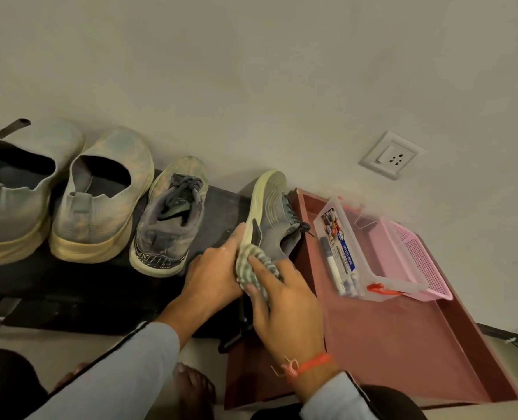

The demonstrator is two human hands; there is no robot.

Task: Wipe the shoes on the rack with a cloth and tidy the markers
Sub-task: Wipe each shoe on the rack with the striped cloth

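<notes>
Shoe (269, 219), tilted at frame centre, is gripped by the left hand (212, 268); cloth (256, 263) is pressed by the right hand (285, 301). Slippage is risked if rubbed hard.

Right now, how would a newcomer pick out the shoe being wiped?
Start at the black rack along the wall. Of four shoes, take the one nearest the maroon tray. Only this grey lace-up shoe is tipped on its side, sole showing, with both hands and a striped cloth at its heel.
</notes>
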